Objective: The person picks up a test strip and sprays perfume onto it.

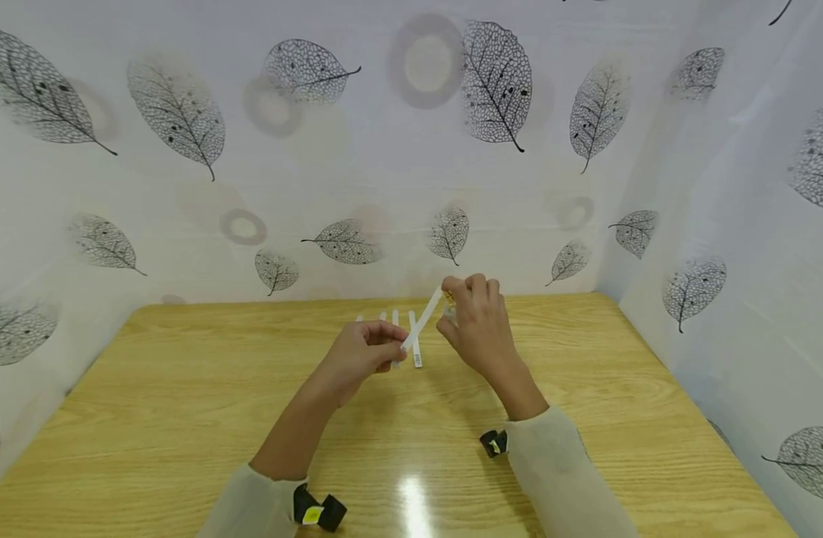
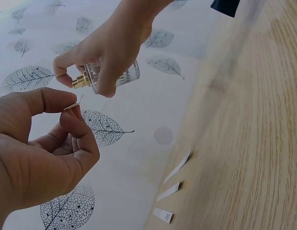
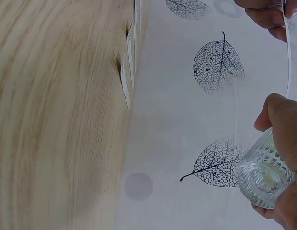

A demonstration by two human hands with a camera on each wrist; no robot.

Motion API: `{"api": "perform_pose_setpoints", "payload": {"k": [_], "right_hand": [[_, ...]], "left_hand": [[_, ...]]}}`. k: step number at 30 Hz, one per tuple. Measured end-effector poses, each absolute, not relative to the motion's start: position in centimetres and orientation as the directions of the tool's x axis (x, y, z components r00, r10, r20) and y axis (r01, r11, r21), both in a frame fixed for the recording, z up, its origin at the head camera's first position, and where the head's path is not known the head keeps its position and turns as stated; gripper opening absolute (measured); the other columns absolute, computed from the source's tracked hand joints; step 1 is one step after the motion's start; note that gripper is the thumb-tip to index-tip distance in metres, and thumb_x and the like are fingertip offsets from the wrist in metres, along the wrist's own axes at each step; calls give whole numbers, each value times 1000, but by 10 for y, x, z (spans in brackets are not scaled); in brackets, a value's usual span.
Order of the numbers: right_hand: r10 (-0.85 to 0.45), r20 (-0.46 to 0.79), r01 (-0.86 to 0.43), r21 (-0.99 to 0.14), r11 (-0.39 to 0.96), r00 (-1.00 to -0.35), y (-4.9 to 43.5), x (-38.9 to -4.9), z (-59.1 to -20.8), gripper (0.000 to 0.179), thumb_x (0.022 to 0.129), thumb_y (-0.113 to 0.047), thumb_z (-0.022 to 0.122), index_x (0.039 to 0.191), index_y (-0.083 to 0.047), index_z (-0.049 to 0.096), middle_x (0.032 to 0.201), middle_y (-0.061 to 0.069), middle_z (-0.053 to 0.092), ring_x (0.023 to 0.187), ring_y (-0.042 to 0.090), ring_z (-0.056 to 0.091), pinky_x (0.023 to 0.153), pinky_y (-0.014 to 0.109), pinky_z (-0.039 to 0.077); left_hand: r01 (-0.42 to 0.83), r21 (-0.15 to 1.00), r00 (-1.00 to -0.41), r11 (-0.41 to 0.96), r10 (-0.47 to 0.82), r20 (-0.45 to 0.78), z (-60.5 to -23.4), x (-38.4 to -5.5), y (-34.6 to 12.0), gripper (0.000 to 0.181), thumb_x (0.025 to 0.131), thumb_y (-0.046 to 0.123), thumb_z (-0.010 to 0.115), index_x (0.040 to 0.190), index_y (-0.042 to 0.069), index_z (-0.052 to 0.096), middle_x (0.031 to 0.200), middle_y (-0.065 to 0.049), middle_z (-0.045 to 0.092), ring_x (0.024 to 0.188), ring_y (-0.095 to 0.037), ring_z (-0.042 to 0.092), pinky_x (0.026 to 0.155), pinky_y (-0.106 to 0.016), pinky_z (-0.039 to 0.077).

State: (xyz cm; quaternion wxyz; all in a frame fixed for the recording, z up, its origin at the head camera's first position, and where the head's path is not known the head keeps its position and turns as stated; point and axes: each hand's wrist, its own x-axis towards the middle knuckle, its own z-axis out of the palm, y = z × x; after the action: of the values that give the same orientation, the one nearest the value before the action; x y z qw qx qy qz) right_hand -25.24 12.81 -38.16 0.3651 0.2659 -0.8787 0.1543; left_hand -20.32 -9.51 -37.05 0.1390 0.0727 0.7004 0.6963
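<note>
Between thumb and index finger, my left hand (image 1: 350, 359) pinches the lower end of a white paper test strip (image 1: 426, 317), which slants up to the right. In my right hand (image 1: 481, 329) is a clear, ribbed glass perfume bottle (image 2: 129, 74) with a gold spray nozzle (image 2: 80, 81). The right index finger rests on top of the nozzle, with the thumb and other fingers around the glass. In the left wrist view the bottle lies tilted, nozzle toward the strip. The bottle's thick glass base (image 3: 263, 179) shows in the right wrist view.
Several more white paper strips (image 1: 415, 347) lie on the wooden table (image 1: 182, 418) behind the left hand, near the back edge. A pale leaf-printed curtain (image 1: 384, 172) encloses the table at the back and sides.
</note>
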Motion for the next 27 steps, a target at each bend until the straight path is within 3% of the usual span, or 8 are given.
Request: {"api": "perform_pose_setpoints", "payload": {"k": [10, 27], "right_hand": [[-352, 703, -587, -115, 801, -618, 128, -251, -382, 49, 83, -6, 74, 120, -14, 42, 99, 19, 48, 77, 31, 37, 62, 38, 32], [-349, 724, -598, -109, 794, -595, 130, -252, -380, 45, 84, -7, 69, 119, -12, 41, 97, 18, 45, 77, 30, 35, 62, 37, 30]], "left_hand": [[-90, 996, -950, 24, 299, -93, -373, -204, -95, 19, 93, 3, 67, 111, -4, 68, 98, -8, 67, 85, -22, 59, 75, -31, 49], [-94, 995, -946, 20, 309, -96, -373, -205, -95, 21, 94, 1, 66, 113, -8, 66, 97, -8, 67, 83, -20, 59, 74, -30, 49]]}}
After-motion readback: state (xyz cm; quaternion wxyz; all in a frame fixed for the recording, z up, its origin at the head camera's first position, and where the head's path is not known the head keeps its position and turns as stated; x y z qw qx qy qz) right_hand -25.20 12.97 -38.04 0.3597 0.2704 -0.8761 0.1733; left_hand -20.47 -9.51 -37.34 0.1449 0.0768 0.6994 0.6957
